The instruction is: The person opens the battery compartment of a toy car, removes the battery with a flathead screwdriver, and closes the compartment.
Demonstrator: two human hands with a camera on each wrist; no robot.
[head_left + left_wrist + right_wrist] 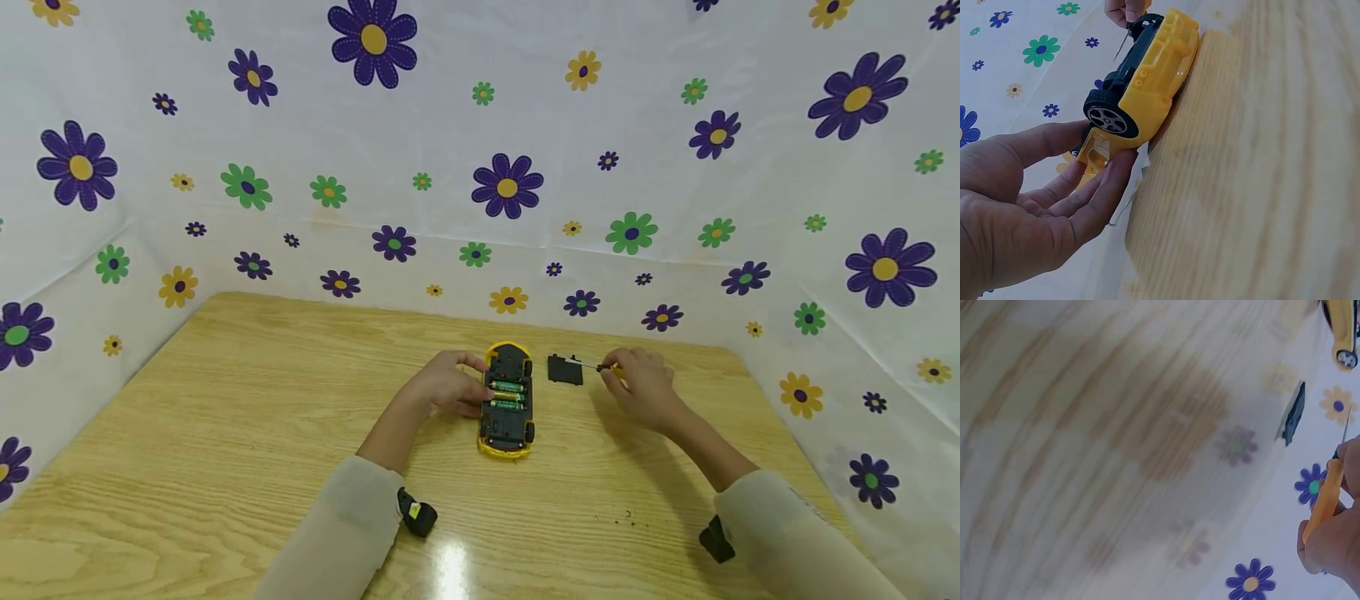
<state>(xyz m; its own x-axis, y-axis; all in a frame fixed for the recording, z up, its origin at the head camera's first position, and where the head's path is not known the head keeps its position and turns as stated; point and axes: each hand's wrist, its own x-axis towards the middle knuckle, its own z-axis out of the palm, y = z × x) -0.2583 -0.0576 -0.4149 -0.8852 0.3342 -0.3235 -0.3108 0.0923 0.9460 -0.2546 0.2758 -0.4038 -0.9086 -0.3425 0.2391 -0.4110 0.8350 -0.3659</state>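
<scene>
A yellow toy car lies upside down on the table, its black underside facing up. Three green-and-gold batteries sit side by side in its open compartment. My left hand holds the car by its left side, thumb near a wheel and fingers against the yellow body. To the right of the car lies a flat black battery cover. My right hand grips a screwdriver by its orange handle; the thin metal shaft points left, over the cover in the head view.
The light wooden table is enclosed by a white flowered sheet at the back and sides. Several tiny dark bits lie on the wood at the front right. Each wrist wears a black device, one on the left sleeve.
</scene>
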